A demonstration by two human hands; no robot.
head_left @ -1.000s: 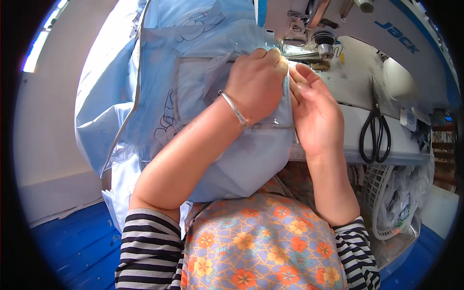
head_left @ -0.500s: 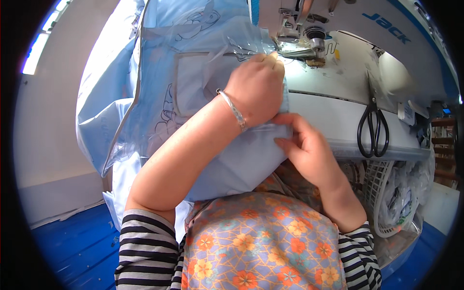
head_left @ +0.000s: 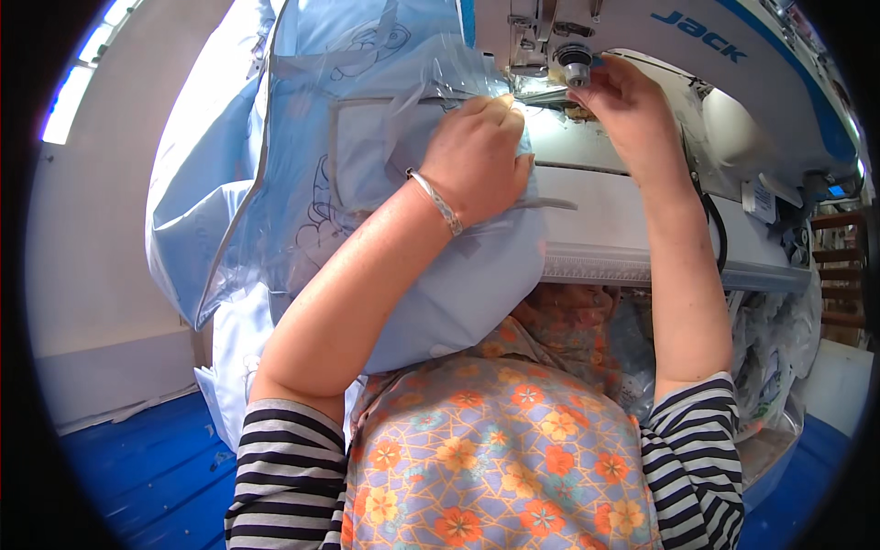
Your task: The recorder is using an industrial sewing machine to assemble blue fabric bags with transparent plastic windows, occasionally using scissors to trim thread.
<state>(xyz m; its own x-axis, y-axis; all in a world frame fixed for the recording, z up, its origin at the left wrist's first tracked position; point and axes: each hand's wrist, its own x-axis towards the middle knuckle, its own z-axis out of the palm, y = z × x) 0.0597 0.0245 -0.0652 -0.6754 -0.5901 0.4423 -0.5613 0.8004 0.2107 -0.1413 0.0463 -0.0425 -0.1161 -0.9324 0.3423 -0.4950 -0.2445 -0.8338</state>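
Observation:
Light blue fabric (head_left: 477, 284) with clear plastic film (head_left: 449, 69) and grey trim spreads over the left of the sewing machine (head_left: 779, 73). My left hand (head_left: 477, 156), fingers curled together, grips the fabric's edge beside the lit needle area. My right hand (head_left: 628, 101) is raised at the machine's head, just below the round tension knob (head_left: 574, 66). Its thumb and fingers are closed by the metal guide (head_left: 543, 97); whatever they pinch is too small to make out. A grey strip end (head_left: 555, 203) sticks out from the fabric below my left hand.
Black-handled scissors (head_left: 719, 229) lie on the machine bed, mostly hidden behind my right forearm. A ruler strip (head_left: 596, 266) runs along the table's front edge. Below at the right, a bag of clear plastic scraps (head_left: 770, 357) hangs near my arm.
My right hand has let go of the fabric edge and moved up and right to the machine's head. My left hand stays on the fabric, shifted slightly left. The grey strip end now shows.

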